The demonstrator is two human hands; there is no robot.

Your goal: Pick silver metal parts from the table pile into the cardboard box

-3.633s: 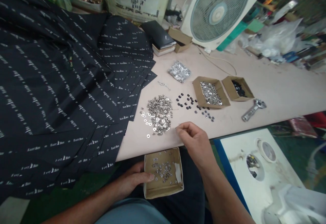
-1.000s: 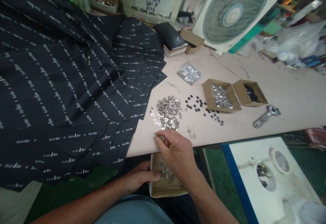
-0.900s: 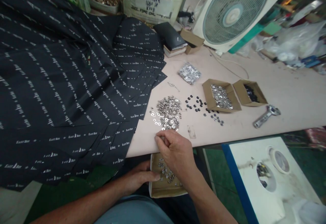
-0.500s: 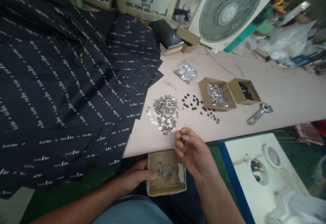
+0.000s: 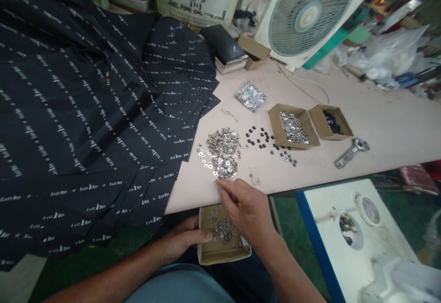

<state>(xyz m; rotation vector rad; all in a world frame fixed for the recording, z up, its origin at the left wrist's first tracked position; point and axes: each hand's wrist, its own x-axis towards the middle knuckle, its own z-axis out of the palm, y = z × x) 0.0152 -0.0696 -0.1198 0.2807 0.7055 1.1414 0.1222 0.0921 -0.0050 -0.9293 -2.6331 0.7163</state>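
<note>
Several things around a shallow cardboard box (image 5: pixel 223 256), with clock directions taken from it: dark printed cloth (image 5: pixel 103 110) at ten o'clock, black-covered book (image 5: pixel 223 44) at twelve, fan (image 5: pixel 310 15) at one, metal tool (image 5: pixel 351 153) at two on the pale surface (image 5: pixel 386 119). Nearer, at twelve, pile of metal pieces (image 5: pixel 223 143). Inside the shallow cardboard box, scattered small fittings (image 5: pixel 223 230); at one, silvery pieces (image 5: pixel 292 128) in an open carton (image 5: pixel 276 123); just beside it, dark pieces (image 5: pixel 332 122) in a second carton (image 5: pixel 317 121). Held box just off the near edge, open side up, outline near-square, long axis not evident. Left hand (image 5: pixel 189 236) clamped on its nine-o'clock wall, thumb inside; right hand (image 5: pixel 246 206) apart from the left, partly hiding the box's one-o'clock corner, fingers curled near the pile, grip on a piece impossible to tell.
</note>
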